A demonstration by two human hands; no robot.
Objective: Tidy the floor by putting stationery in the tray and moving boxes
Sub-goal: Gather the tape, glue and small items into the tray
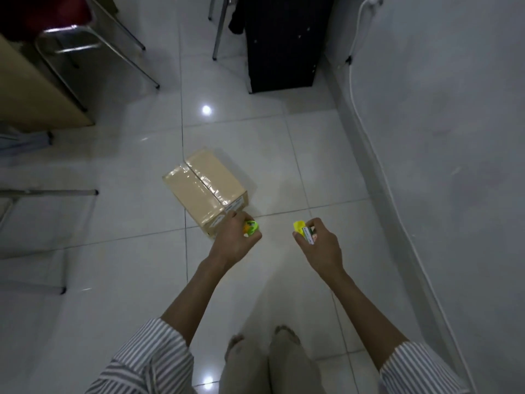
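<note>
Head view: a taped box [205,189] lies on the white tile floor [284,143] at frame centre. Just below it, the left hand [234,237] is closed around a small green-and-yellow item [251,227]. Right of it, well apart, the right hand [319,245] pinches a yellow piece [299,226] and a small packet [309,236]. Striped sleeves [147,359] fill the lower corners.

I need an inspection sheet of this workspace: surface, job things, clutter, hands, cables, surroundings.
Surface: glossy white tiled floor, lamp glare.
Job's things: taped brown cardboard box on floor; small green-yellow item and yellow item with small printed packet in the hands; tray not seen.
Clutter: nothing seen.
Hands: left hand closed on green-yellow item; right hand closed on yellow item and packet.
Cables: white cable along grey wall.
Surroundings: black cabinet, metal chair legs.
</note>
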